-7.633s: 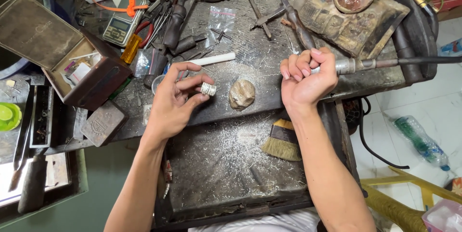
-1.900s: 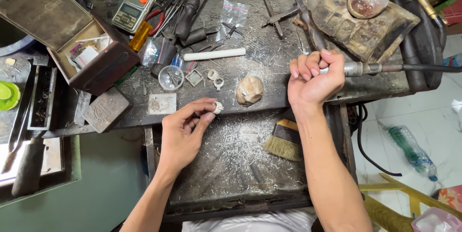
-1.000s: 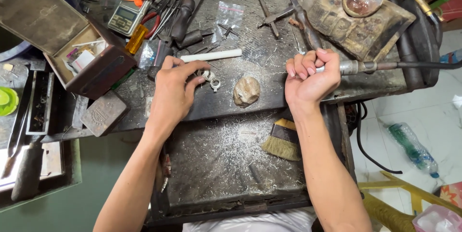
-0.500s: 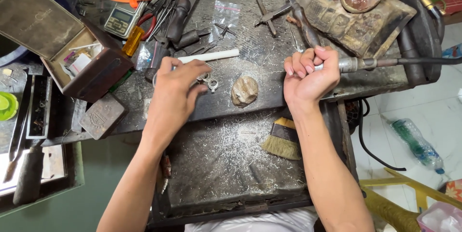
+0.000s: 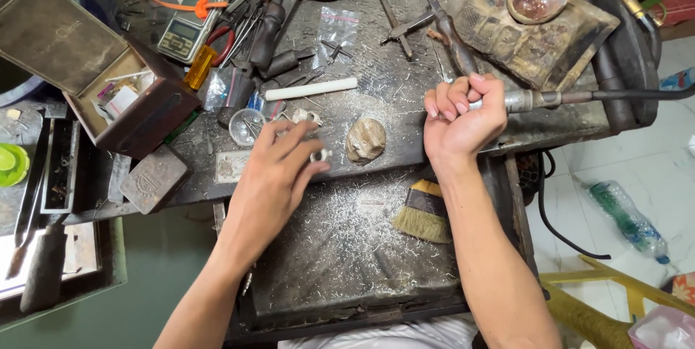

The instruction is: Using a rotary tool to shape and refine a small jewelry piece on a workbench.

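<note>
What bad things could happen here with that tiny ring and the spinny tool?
The small silver ring sits only at the fingertips of the left hand, near the bench edge, so it might slip into the metal filings below and be hard to find. The right hand grips a corded rotary handpiece; its tip is hidden, so a finger could perhaps get nicked. Loose rings nearby might get knocked.

Two hands (image 5: 279, 168); one brush (image 5: 423, 213); one white rod (image 5: 311, 89); one scale (image 5: 181, 30).
</note>
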